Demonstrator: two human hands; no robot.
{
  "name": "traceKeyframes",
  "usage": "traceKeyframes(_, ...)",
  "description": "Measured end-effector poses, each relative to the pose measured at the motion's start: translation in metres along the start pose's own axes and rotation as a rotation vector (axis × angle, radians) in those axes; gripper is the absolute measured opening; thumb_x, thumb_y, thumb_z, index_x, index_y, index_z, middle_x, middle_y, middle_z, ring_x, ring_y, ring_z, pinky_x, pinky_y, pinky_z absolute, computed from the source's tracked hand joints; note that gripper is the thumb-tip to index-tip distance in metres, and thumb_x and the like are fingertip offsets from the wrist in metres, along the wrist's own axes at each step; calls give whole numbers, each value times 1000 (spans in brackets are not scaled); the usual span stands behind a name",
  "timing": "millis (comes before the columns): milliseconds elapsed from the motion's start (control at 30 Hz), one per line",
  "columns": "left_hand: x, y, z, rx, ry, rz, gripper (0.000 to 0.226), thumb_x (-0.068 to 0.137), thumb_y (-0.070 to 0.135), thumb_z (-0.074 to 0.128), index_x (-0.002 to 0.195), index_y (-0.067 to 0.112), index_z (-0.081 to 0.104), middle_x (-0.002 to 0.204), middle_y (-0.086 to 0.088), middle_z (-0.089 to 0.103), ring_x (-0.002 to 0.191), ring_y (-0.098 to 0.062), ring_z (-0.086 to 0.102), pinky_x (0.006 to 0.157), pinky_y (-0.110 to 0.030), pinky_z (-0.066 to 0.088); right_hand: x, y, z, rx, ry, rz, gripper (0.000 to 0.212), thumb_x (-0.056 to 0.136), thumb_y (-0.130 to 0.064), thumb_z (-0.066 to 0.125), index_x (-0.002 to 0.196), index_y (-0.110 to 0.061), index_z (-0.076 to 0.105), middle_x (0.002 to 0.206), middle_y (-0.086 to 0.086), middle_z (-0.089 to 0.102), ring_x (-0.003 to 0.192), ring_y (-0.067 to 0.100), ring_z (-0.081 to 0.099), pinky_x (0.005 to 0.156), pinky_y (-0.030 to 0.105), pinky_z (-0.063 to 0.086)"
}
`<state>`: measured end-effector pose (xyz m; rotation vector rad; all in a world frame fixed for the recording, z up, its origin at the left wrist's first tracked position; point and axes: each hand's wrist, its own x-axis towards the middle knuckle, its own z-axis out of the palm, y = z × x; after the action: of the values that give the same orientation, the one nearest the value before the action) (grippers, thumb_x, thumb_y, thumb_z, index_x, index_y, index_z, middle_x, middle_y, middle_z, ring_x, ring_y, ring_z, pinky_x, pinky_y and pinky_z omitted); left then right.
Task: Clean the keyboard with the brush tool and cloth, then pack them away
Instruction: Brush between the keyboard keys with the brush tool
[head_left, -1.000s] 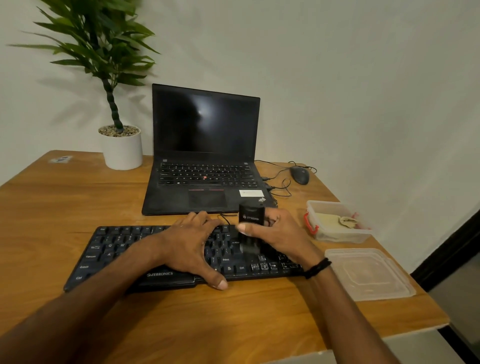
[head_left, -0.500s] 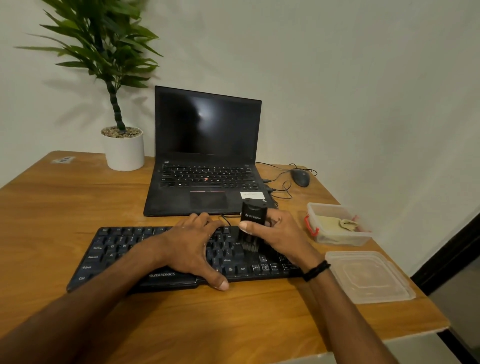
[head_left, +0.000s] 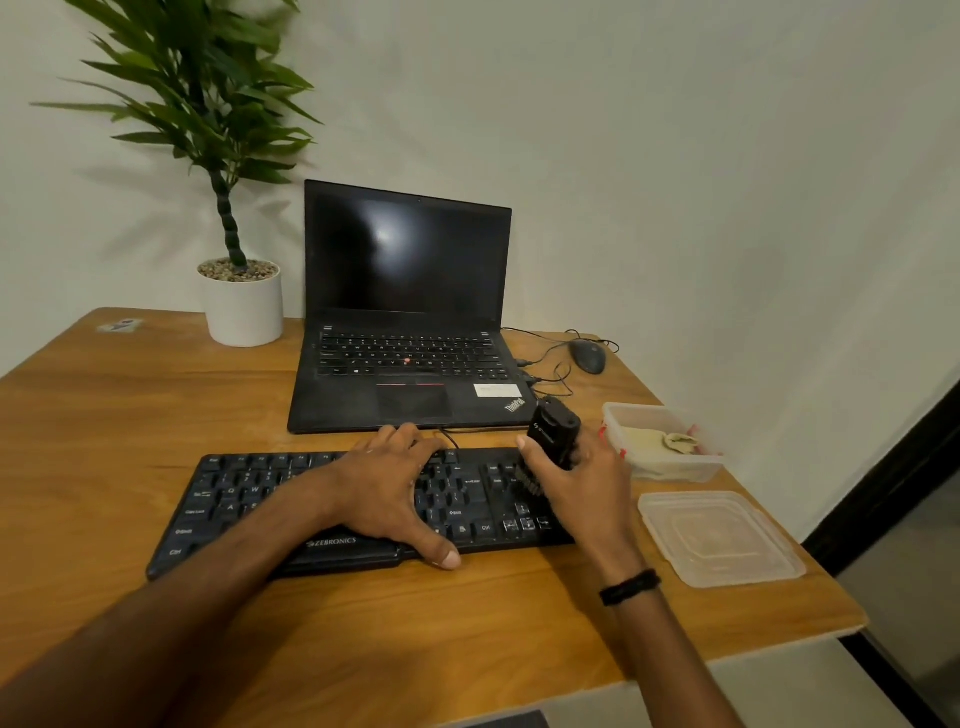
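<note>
The brush (head_left: 553, 436) stands bristles-down on the right end of the keyboard (head_left: 234, 499), on the keys just past Enter, its top leaning toward 1 o'clock. Too much downward force here would likely splay the bristles or lever a keycap loose. A stroke carried on toward 3 o'clock may throw the dust off the board toward the lid (head_left: 722, 540), or toward the open box (head_left: 670, 462) at 2 o'clock, where what looks like the cloth (head_left: 644, 439) lies. The keyboard's cable runs off its far edge at 12 o'clock toward the laptop (head_left: 410, 312), and a hard push that way could drag the board against it. If the bracing hand lifts, I judge the keyboard would skid on the table (head_left: 130, 415)

The right hand (head_left: 587, 493) grasps the brush body, thumb on its near left face and fingers wrapped round the far side, with the wrist coming in from 5 o'clock. The left hand (head_left: 389, 493) lies spread and flat over the middle keys, grasping nothing. Its fingers reach the far edge, and its thumb stretches over the near edge at 5 o'clock, pinning the board down
</note>
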<state>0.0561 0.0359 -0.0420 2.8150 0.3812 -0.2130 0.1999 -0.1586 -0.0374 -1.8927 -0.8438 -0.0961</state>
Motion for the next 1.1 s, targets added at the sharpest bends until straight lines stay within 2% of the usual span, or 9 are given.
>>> traceKeyframes(167, 3, -1, 1, 22, 1, 3, 142, 48, 96, 67, 161, 33, 7, 143, 5, 28, 131, -18, 29, 117, -40, 31, -14, -14, 8, -45, -214, -21, 23, 82, -49, 74, 99, -38, 63, 82, -24, 65, 81, -7, 65, 63, 13, 54)
traceKeyframes(267, 3, -5, 0, 5, 0, -2, 149, 38, 104, 57, 160, 33, 8, 141, 6, 28, 132, -18, 28, 118, -42, 30, -7, -18, 5, -87, -82, 57, 21, 85, -46, 72, 99, -34, 63, 79, -22, 62, 72, -10, 62, 57, 9, 48)
traceKeyframes(333, 2, -6, 2, 5, -3, -3, 153, 35, 106, 54, 161, 32, 9, 142, 5, 28, 132, -19, 29, 119, -43, 31, -9, -16, 5, -121, -29, 54, 24, 86, -47, 70, 106, -35, 63, 83, -23, 59, 79, -7, 62, 60, 9, 48)
traceKeyframes(433, 4, -3, 3, 13, -8, -2, 153, 34, 107, 53, 160, 33, 8, 145, 4, 28, 135, -21, 28, 119, -44, 30, -16, -19, 2, -87, -195, 26, 20, 83, -49, 73, 97, -40, 61, 79, -25, 62, 75, -11, 62, 55, 6, 45)
traceKeyframes(567, 4, -5, 0, 0, 5, -1, 148, 39, 103, 59, 160, 33, 10, 143, 4, 29, 134, -20, 29, 118, -43, 31, -11, -17, 0, -173, -36, 29, 21, 86, -48, 70, 101, -36, 61, 74, -26, 54, 73, -7, 61, 57, 9, 48)
traceKeyframes(700, 3, -1, 1, 26, 4, 9, 141, 50, 95, 68, 161, 31, 9, 145, 3, 28, 134, -20, 29, 118, -41, 30, -23, -18, -4, -112, -175, 20, 24, 84, -46, 73, 102, -43, 58, 79, -29, 59, 78, -13, 60, 58, 6, 49)
traceKeyframes(833, 3, -4, 0, 15, -7, -4, 158, 30, 109, 48, 161, 31, 8, 146, 3, 27, 135, -20, 28, 119, -42, 30, -24, -11, -6, -166, 29, 37, 20, 87, -47, 69, 101, -40, 57, 85, -18, 66, 78, -3, 65, 63, 18, 57)
traceKeyframes(967, 5, -4, 3, 26, -1, 8, 152, 37, 106, 55, 161, 31, 8, 143, 4, 28, 136, -20, 27, 119, -42, 29, -35, -15, -4, -34, -150, 74, 25, 84, -44, 73, 106, -38, 63, 84, -19, 67, 79, -8, 66, 58, 13, 53)
traceKeyframes(1100, 6, -6, 3, 29, 14, -1, 144, 47, 98, 65, 162, 32, 7, 149, 3, 25, 139, -21, 25, 121, -44, 26, -32, -7, -7, -43, 82, 66, 18, 86, -43, 71, 101, -41, 60, 85, -19, 66, 82, -5, 66, 62, 11, 52)
